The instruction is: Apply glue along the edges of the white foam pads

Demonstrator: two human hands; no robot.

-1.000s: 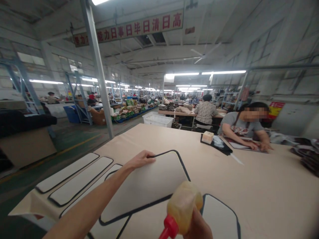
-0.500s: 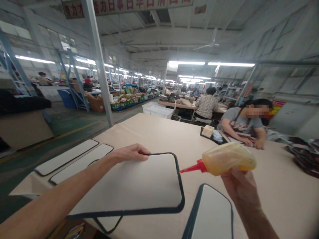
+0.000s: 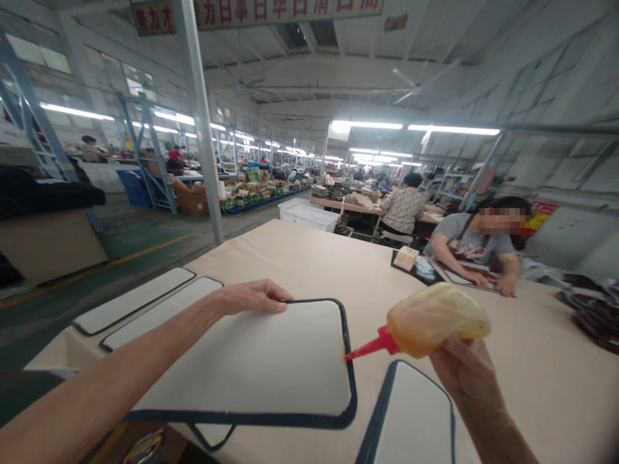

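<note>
My left hand point(image 3: 264, 298) pinches the far edge of a large white panel point(image 3: 256, 361) with rounded corners and a dark blue border. In my right hand point(image 3: 464, 361) is a soft squeeze bottle point(image 3: 435, 319) of amber liquid, probably glue, tilted so its red nozzle point(image 3: 370, 345) points left. The nozzle tip is at the panel's right border, where a thin yellowish line shows along the inner side. A narrower bordered panel point(image 3: 418, 412) lies near the front, below the bottle. Part of another bordered piece point(image 3: 213, 433) shows under the large panel.
Two narrow bordered panels point(image 3: 140, 299) lie at the left of the beige-covered table point(image 3: 300, 258). Across the table at right, a person point(image 3: 476, 245) works beside a black tray point(image 3: 411, 270) holding a yellowish block. Dark material point(image 3: 592, 312) is piled at the right edge. A clear plastic bin point(image 3: 309, 216) stands beyond.
The bottle's nozzle has moved down along the panel's right border, toward me. My left hand keeps its hold on the far edge. The view has shifted slightly.
</note>
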